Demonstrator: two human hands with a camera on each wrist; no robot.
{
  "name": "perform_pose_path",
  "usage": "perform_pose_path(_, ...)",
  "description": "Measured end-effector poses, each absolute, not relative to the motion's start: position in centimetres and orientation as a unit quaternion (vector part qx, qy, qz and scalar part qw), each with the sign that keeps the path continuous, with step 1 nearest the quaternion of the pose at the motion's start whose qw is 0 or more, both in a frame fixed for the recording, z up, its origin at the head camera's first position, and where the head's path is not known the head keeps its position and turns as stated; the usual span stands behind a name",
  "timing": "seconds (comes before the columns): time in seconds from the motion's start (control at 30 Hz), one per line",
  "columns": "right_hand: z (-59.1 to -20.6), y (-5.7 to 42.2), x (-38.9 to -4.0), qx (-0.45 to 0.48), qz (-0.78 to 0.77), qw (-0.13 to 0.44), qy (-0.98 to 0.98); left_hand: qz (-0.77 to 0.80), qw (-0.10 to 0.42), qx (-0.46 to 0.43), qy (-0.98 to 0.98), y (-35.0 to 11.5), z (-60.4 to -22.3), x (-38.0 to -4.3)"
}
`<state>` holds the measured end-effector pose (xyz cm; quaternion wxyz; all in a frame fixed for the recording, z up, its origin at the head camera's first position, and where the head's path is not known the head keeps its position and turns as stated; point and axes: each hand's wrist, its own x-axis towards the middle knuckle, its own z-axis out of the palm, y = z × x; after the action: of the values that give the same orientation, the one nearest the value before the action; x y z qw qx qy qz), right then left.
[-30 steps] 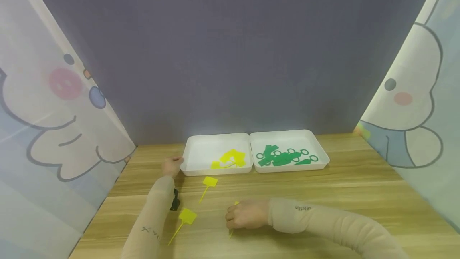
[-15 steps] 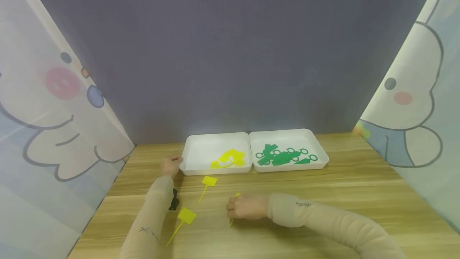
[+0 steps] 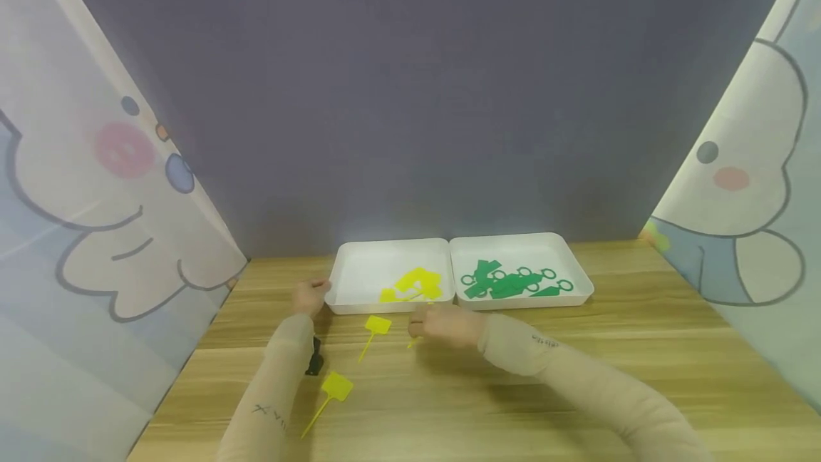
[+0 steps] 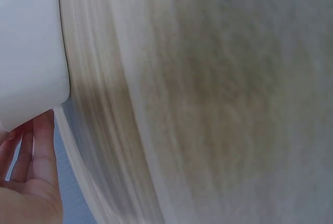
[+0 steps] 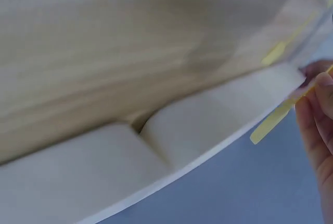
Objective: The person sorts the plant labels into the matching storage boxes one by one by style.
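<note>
My right hand [image 3: 445,325] pinches a yellow flag-shaped tag with a thin stem [image 5: 270,124] just in front of the left white tray [image 3: 365,309]. In the head view the hand hides most of that tag. My left hand [image 3: 310,296] touches the left side of the same tray, its fingers [image 4: 44,153] fairly straight against the outer wall. Several yellow tags [image 3: 423,282] lie at the right side inside this tray. Two more lie on the wooden table, one flag tag [image 3: 378,324] near the tray and another flag tag [image 3: 337,386] closer to the front.
A second white tray [image 3: 564,301] stands against the first on the right, holding several green tags with rings [image 3: 513,285]. Behind both trays rises a dark grey panel [image 3: 410,105]. Cartoon-printed curtains [image 3: 70,162] flank the table [image 3: 577,376].
My right hand has slid the yellow tag off its spot on the table and carried it forward to the left tray's front edge. My left hand stays at the tray's side.
</note>
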<state>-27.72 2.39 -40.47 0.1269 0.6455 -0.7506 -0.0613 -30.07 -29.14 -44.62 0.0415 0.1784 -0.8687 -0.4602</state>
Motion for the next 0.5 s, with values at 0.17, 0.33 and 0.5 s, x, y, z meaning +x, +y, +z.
perform_pose_path(0.17,-39.9,2.6,-29.8,0.612,-0.014,0.105,-0.784,-0.461,0.054,0.177,-0.868,-28.8,-44.4,-29.9)
perform_pose_path(0.33,-39.3,2.4,-31.0,0.589,0.026,0.093,-0.802,-0.460,0.056,0.180,-0.868,-28.8,-44.3,-29.8)
perform_pose_path(0.5,-39.0,2.0,-32.0,0.581,0.050,0.100,-0.806,-0.461,0.047,0.179,-0.868,-28.9,-44.3,-29.9)
